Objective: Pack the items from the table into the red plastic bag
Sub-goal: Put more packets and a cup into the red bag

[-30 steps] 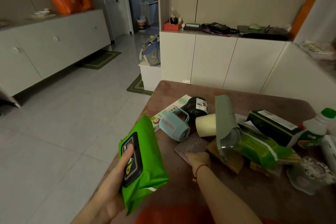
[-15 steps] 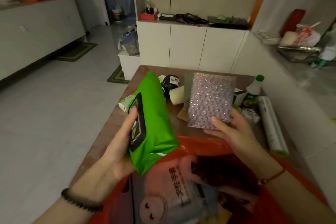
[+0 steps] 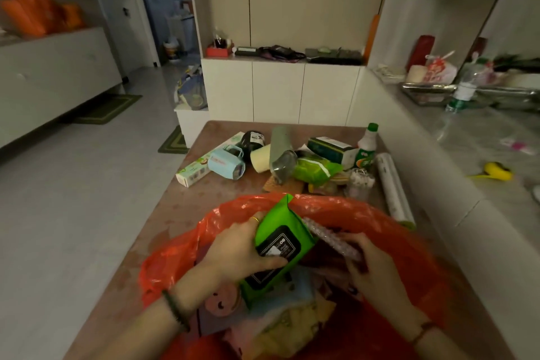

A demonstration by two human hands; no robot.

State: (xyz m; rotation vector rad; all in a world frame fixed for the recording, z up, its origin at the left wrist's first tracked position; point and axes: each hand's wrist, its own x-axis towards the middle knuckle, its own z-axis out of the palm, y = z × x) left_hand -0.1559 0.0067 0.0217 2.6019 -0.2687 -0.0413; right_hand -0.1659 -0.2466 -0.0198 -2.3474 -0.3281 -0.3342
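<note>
The red plastic bag [image 3: 377,222] lies open at the near edge of the brown table [image 3: 187,207], with several packed items inside. My left hand [image 3: 236,251] grips a green wet-wipes pack [image 3: 280,231] with a black lid, held inside the bag's mouth. My right hand [image 3: 371,269] holds a flat glittery pink pouch [image 3: 330,238], tilted down into the bag just right of the pack.
Behind the bag on the table lie a long green box [image 3: 198,165], a light blue mug [image 3: 225,162], a black jar [image 3: 252,139], a grey case [image 3: 280,152], a green snack bag [image 3: 315,168], a green-capped bottle [image 3: 366,146] and a roll [image 3: 393,187]. A white counter runs along the right.
Both hands came down from above the table into the bag's mouth, bringing the green pack and the glittery pouch with them. The pouch went from upright to lying tilted.
</note>
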